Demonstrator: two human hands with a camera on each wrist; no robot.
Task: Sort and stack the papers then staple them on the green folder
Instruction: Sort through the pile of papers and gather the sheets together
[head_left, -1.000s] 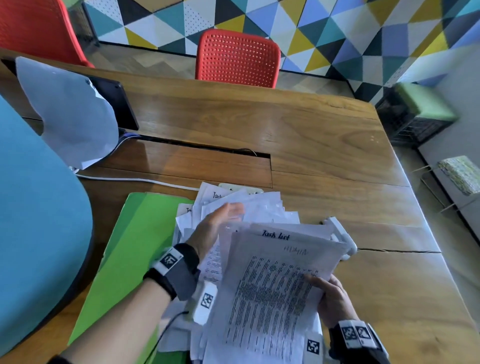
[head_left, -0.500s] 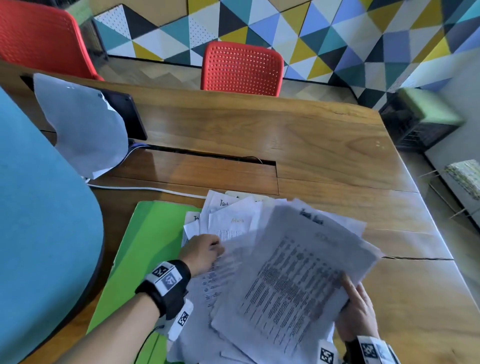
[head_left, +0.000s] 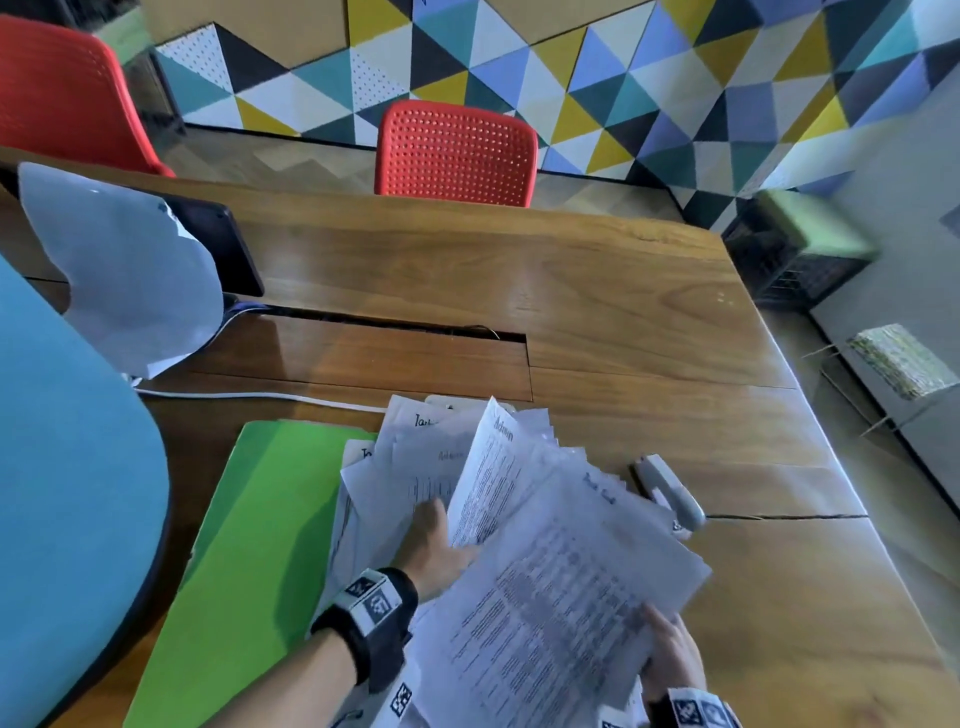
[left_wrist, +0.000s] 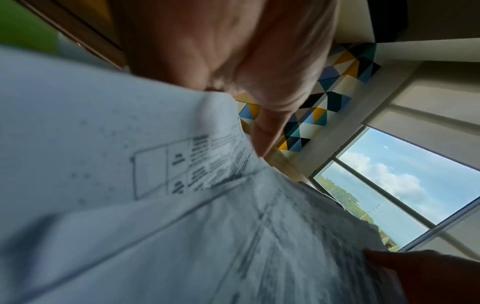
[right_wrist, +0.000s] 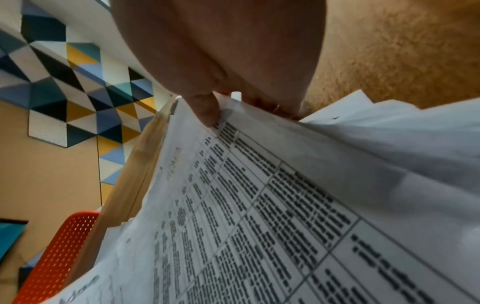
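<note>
The green folder (head_left: 249, 545) lies flat at the table's near left. A loose pile of printed papers (head_left: 415, 467) overlaps its right edge. My left hand (head_left: 436, 545) is in the pile and pinches a sheet headed "Admin" (head_left: 493, 467), whose top edge stands up; in the left wrist view the thumb (left_wrist: 265, 133) lies over that sheet (left_wrist: 130, 154). My right hand (head_left: 670, 654) grips a bundle of table-printed sheets (head_left: 561, 587) by its near right corner, thumb (right_wrist: 207, 111) on top of the bundle (right_wrist: 259, 205). A grey stapler (head_left: 670, 491) lies just right of the papers.
A blue chair back (head_left: 67, 493) fills the left side. A dark tablet (head_left: 218, 249) with a white sheet (head_left: 124, 275) draped on it stands at the far left, with a white cable (head_left: 249, 395) beside it. Red chairs (head_left: 457, 150) stand behind the table. The table edge (head_left: 841, 467) runs along the right.
My right hand has swung the bundle rightward and lower, uncovering the stapler. My left hand went from resting on the pile to lifting the "Admin" sheet.
</note>
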